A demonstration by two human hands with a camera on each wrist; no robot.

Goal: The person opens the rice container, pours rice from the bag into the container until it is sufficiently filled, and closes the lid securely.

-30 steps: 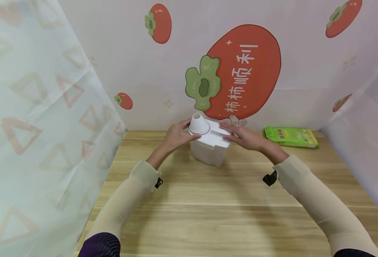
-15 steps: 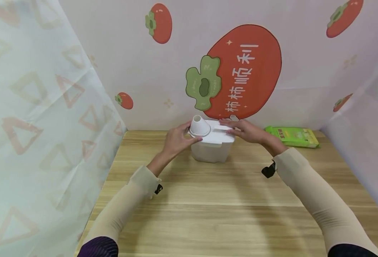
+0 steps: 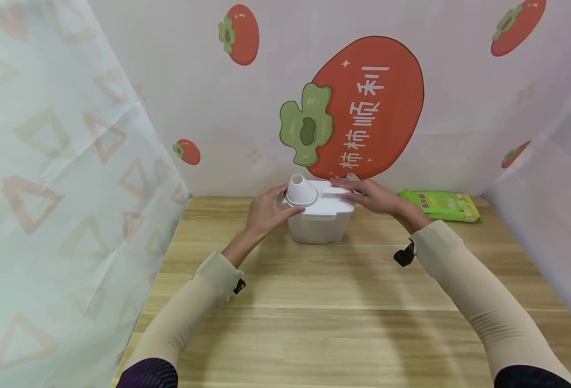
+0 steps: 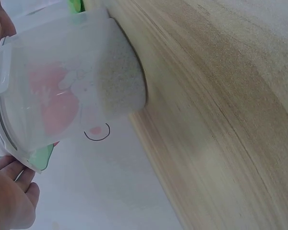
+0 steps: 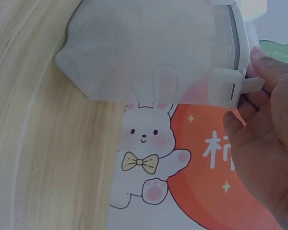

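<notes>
Booth (image 3: 179, 70) — printed walls (image 3: 57, 226), wood-grain tabletop (image 3: 314, 339)

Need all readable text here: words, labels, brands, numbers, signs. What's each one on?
"柿柿顺利": white characters, turned sideways, on the large red fruit print on the back wall.
Green packet: has printed characters, too small and blurred to read.
Green leaf print beside the fruit: faint marks, unreadable.
Lidded container: no text seen.
No readable brand or number.

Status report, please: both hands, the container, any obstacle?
Left hand and right hand hold opposite ends of white lid. Container upright on table, lid on top. No obstacle seen; green packet apart, to the right.
</notes>
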